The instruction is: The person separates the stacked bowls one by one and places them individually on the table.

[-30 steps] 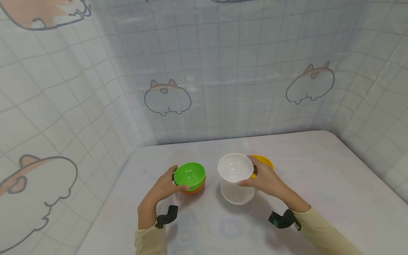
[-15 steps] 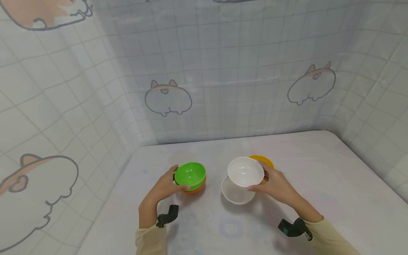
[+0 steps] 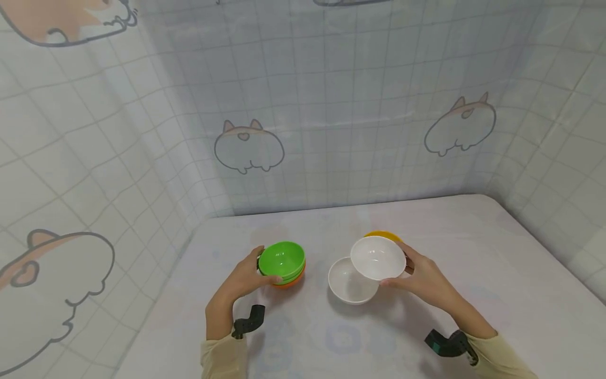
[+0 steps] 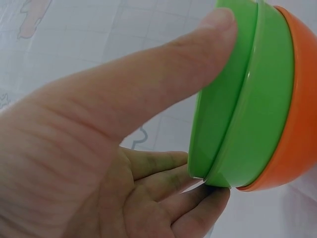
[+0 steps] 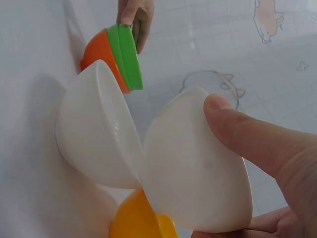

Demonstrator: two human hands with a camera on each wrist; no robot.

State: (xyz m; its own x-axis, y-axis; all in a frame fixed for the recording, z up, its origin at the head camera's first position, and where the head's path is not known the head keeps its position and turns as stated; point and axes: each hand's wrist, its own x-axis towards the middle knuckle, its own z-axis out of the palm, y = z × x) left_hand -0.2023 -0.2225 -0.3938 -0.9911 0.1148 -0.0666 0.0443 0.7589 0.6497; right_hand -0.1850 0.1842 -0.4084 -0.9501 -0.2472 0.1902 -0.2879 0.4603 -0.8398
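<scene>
My left hand (image 3: pixel 246 275) grips the side of a nested stack, thumb at the near side and fingers round the far side. Two green bowls (image 4: pixel 257 104) sit in an orange bowl (image 4: pixel 303 129) there. My right hand (image 3: pixel 421 276) holds a white bowl (image 3: pixel 379 258) by its rim, thumb in front and fingers behind, raised above the table. Below it and to its left, a second white bowl (image 3: pixel 347 287) stands upright on the table; the held bowl overlaps its rim in the head view. Behind the held bowl, a yellow bowl (image 3: pixel 382 233) is mostly hidden.
The table (image 3: pixel 312 337) has a pale cloth with faint prints. Grid-patterned curtains (image 3: pixel 341 147) with cartoon animals rise behind it and at both sides. A dark camera mount (image 3: pixel 248 321) is strapped to the left wrist, another mount (image 3: pixel 450 343) to the right.
My right hand has carried the white bowl to the right and slightly nearer, uncovering more of the standing white bowl and covering more of the yellow one. My left hand has stayed in place.
</scene>
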